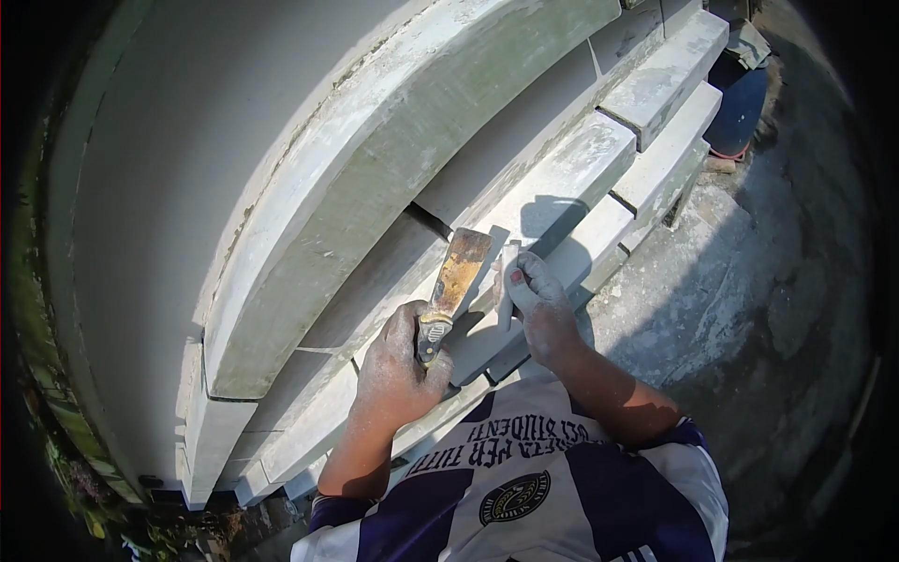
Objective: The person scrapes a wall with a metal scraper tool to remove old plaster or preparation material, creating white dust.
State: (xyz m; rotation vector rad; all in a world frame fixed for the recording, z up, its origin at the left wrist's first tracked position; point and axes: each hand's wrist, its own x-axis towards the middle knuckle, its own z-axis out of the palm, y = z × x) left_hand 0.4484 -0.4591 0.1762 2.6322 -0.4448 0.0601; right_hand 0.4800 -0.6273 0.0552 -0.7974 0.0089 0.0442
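My left hand point(395, 370), coated in pale dust, is closed round the handle of a putty knife point(461, 267). Its rusty, yellow-brown blade points up and away from me, over the white ledges. Just to the right, my right hand point(546, 314) pinches a narrow, pale grey piece point(508, 281) held roughly upright; I cannot make out its exact kind. White dust covers these fingers too. Blade and pale piece are a little apart. Beneath both hands runs a stepped white ledge point(562, 169), on which their shadows fall.
A thick curved white moulding point(375, 187) juts from the smooth wall point(206, 140) at left. Dark gaps part the ledge blocks. Rough, dust-spattered concrete ground point(693, 272) lies at right. A dark blue object point(735, 103) stands at the upper right, plants point(75, 478) at the lower left.
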